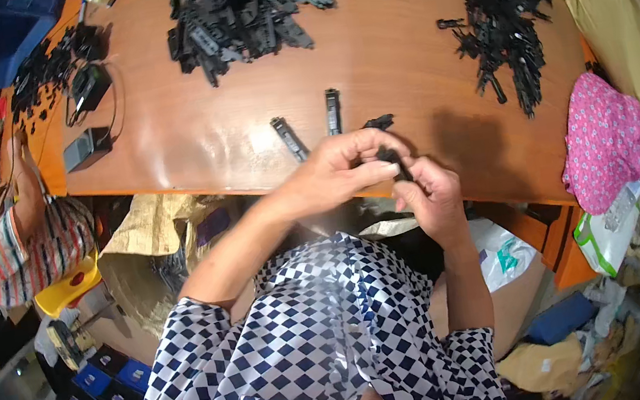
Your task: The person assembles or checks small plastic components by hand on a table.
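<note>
Between my two hands, just over the table's near edge, is a small black plastic part [389, 156], mostly covered by fingers. My left hand [344, 167] pinches it from the left with thumb and forefinger. From the right, my right hand [432, 187] closes its fingers on the same part's lower end. Just beyond my hands lie a slim black piece [290, 138], tilted, and another black piece [333, 111], nearly straight. A smaller dark part [380, 122] rests right behind my fingers.
A big heap of black plastic parts [234, 14] covers the far middle of the wooden table [185, 129]. Another black pile [503, 15] lies at right, beside a pink flowered cloth [605, 141]. Grey-black boxes [87, 149] with cords stand left. A co-worker in a striped shirt [30, 252] sits far left.
</note>
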Available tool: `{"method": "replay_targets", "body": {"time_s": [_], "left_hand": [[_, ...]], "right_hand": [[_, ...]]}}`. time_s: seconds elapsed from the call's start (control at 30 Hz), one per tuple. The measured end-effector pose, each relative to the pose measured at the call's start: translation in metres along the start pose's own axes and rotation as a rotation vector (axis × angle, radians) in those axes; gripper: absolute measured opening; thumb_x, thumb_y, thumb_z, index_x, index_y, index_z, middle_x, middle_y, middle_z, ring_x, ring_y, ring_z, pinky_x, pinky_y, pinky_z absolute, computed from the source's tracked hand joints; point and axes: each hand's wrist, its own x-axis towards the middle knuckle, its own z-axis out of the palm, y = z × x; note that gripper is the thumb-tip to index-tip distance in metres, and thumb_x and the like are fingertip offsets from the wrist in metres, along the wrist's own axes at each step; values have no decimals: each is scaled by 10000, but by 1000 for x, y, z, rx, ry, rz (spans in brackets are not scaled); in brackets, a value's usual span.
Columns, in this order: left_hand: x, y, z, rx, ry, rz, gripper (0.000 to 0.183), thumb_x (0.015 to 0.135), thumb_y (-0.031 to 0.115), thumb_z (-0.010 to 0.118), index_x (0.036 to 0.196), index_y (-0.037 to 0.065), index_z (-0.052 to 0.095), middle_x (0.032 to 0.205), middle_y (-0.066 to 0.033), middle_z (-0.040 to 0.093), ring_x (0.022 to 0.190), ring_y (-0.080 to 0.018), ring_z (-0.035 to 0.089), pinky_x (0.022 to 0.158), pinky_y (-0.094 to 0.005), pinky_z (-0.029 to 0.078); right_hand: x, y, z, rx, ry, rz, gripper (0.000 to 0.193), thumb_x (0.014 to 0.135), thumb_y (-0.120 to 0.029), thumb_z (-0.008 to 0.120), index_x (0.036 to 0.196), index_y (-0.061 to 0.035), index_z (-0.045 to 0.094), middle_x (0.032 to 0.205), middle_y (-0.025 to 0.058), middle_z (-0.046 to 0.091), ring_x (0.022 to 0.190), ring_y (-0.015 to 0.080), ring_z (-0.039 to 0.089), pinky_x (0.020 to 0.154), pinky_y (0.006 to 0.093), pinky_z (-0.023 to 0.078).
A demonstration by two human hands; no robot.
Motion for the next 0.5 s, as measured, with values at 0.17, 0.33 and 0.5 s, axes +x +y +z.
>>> {"method": "replay_targets", "body": {"time_s": [0.17,0.33,0.5], "left_hand": [[42,62,-63,902,385,-23,334,880,172,637,1189,54,586,1122,-88,618,1056,-184,582,867,-348,480],[104,66,-164,2079,487,405,304,875,149,590,1178,132,576,1228,-56,571,1160,-269,512,968,-421,380],[113,71,-171,2225,331,344,257,883,108,537,1137,132,570,1118,-55,615,1104,-246,545,930,-406,384]], "right_hand": [[-19,-7,-19,-348,-328,-185,206,796,-157,694,889,9,615,782,179,618,714,317,616,637,384,484],[4,-21,-48,-528,-63,-217,155,792,-95,689,882,7,613,752,134,607,643,238,594,594,297,467],[62,-1,-124,-984,416,-325,198,848,-166,642,930,2,577,870,167,570,793,346,608,653,435,492]]}}
